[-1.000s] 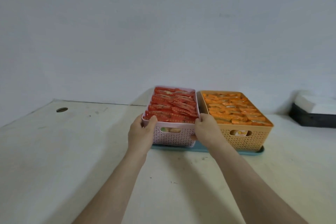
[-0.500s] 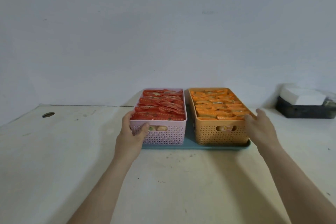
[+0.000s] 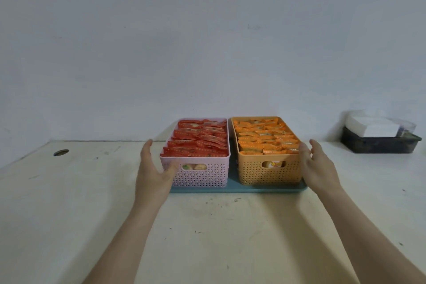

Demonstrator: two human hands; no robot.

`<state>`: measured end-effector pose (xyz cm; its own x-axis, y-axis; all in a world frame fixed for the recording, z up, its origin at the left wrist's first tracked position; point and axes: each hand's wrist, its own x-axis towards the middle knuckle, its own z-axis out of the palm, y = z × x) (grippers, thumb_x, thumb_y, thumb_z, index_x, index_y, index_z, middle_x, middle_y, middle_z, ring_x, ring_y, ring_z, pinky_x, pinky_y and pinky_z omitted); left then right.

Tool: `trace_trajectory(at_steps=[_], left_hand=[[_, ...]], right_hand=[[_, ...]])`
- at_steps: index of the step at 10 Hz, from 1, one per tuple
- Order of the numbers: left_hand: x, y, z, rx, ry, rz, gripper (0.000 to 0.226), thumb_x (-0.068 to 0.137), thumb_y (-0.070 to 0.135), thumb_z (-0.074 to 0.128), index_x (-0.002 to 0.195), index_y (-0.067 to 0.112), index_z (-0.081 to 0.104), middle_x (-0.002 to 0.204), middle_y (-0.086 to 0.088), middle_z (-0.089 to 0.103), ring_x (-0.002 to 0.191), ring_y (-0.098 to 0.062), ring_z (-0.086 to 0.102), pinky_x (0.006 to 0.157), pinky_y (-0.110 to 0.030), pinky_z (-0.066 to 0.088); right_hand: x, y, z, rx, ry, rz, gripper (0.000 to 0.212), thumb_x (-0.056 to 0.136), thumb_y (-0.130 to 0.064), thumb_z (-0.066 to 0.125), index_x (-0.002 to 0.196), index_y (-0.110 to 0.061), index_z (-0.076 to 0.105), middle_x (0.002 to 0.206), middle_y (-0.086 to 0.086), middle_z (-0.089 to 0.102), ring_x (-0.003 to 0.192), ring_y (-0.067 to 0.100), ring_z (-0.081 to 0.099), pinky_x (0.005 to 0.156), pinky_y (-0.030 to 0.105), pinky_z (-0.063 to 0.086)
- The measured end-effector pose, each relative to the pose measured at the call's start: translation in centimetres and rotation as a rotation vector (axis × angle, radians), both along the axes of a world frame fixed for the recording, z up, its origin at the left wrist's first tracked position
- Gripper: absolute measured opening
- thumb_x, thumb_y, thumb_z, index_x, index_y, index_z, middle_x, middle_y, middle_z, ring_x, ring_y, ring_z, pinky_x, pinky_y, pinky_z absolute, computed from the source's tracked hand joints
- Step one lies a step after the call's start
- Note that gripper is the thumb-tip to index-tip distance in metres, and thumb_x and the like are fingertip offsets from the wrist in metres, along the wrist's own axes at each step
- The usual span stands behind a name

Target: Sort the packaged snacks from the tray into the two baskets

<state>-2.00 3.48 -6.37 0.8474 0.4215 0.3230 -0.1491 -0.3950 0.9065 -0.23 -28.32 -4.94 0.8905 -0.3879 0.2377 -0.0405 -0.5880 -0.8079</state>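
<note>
Spanning view, pale table (image 3: pixel 207 226) bore teal tray (image 3: pixel 265 188). Pink basket (image 3: pixel 200 176) and orange basket (image 3: pixel 269 174) stood side by side on tray, pink at left. Left hand (image 3: pixel 152 168) was spread, empty, thumb against pink basket's near corner. Right hand (image 3: pixel 319 166) was spread, empty, just beside orange basket's right wall. Red packets (image 3: pixel 198 142) filled pink basket; orange packets (image 3: pixel 265 137) filled the orange one.

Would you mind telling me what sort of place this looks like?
Probably a plain workroom: a scuffed white tabletop with a round hole, a bare white wall, and a black storage bin.
</note>
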Motion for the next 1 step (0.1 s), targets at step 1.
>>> trace_trajectory(at_steps=[1], left_hand=[[-2.34,1.1,3.1,-0.168,-0.401,0.0,0.049,0.087,0.013,0.068,0.128,0.031,0.05,0.133,0.0,0.055,0.117,-0.015,0.055,0.092,-0.025,0.047]], right_hand=[[-1.48,-1.5,1.99,0.096,-0.236,-0.04,0.046,0.101,-0.035,0.039,0.14,-0.011,0.046,0.138,0.011,0.054,0.128,0.027,0.049,0.105,0.036,0.034]])
